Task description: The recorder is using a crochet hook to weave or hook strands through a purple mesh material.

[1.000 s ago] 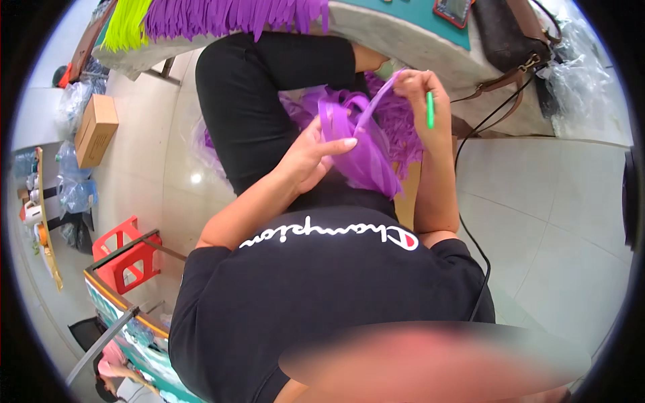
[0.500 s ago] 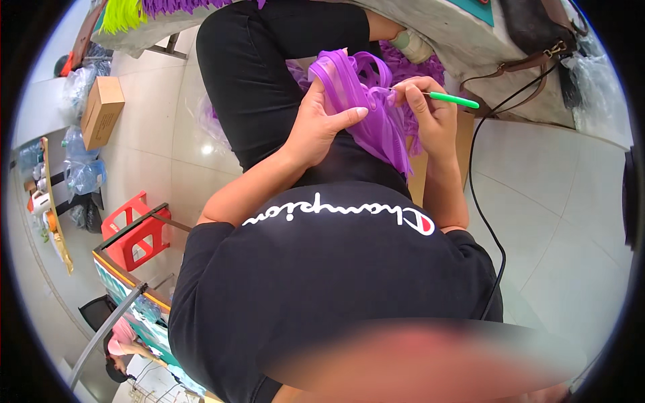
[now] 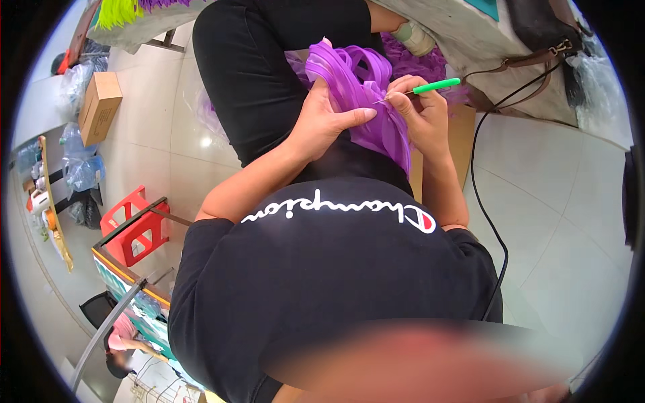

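My left hand (image 3: pixel 328 122) grips a looped bundle of sheer purple strips (image 3: pixel 359 77) that look like zippers, its thumb pressed over them. In my right hand (image 3: pixel 420 113) is a slim pick with a green handle (image 3: pixel 437 86) and a thin metal shaft, pinched between thumb and fingers. The pick's tip points left and meets the purple strips close to my left thumb; whether it ends in a hook is too small to see. Loose ends of the bundle hang down over my lap.
More purple strips (image 3: pixel 413 60) lie past my lap, by a cardboard box (image 3: pixel 458 134). A black cable (image 3: pixel 473 154) runs down on the right. At left are a red stool (image 3: pixel 134 228), a carton (image 3: pixel 101 107) and a seated person (image 3: pixel 124 336). A covered table (image 3: pixel 463 40) edges the top.
My right hand has shifted slightly left, bringing the pick's tip further over the purple strips. The green handle has swung to tilt upward at its right end.
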A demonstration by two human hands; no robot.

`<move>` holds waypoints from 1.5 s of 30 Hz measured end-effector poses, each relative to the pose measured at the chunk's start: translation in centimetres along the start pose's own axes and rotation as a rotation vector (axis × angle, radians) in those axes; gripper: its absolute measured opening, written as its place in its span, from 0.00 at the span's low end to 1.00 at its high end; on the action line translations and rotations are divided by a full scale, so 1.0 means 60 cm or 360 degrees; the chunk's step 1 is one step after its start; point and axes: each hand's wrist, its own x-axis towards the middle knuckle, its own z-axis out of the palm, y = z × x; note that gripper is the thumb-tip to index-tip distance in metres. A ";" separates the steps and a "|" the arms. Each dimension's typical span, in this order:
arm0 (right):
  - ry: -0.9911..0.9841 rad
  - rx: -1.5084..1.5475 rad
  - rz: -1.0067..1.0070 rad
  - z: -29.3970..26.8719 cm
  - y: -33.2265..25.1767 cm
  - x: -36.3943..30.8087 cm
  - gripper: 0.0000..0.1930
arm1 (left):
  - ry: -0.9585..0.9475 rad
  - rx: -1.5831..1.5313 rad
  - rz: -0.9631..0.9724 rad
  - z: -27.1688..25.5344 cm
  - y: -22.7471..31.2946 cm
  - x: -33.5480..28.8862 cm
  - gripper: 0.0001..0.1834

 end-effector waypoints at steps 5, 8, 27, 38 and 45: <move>-0.0088 -0.0125 0.0024 -0.002 -0.009 0.002 0.06 | -0.0011 0.0051 0.0004 -0.003 0.001 -0.003 0.56; -0.0127 -0.0273 0.0034 -0.002 -0.016 0.006 0.05 | -0.0032 0.0146 0.0103 -0.005 -0.002 -0.005 0.55; -0.0422 -0.1040 -0.0622 0.007 -0.048 0.029 0.06 | -0.0067 0.0387 0.0245 -0.016 -0.017 -0.007 0.54; 0.0541 -0.0630 -0.0533 -0.042 -0.049 0.088 0.03 | -0.0217 0.0185 -0.0078 -0.007 -0.009 -0.010 0.61; 0.0490 -0.2227 -0.0730 -0.162 -0.042 0.104 0.08 | -0.0171 0.0306 0.0121 -0.015 -0.006 -0.009 0.60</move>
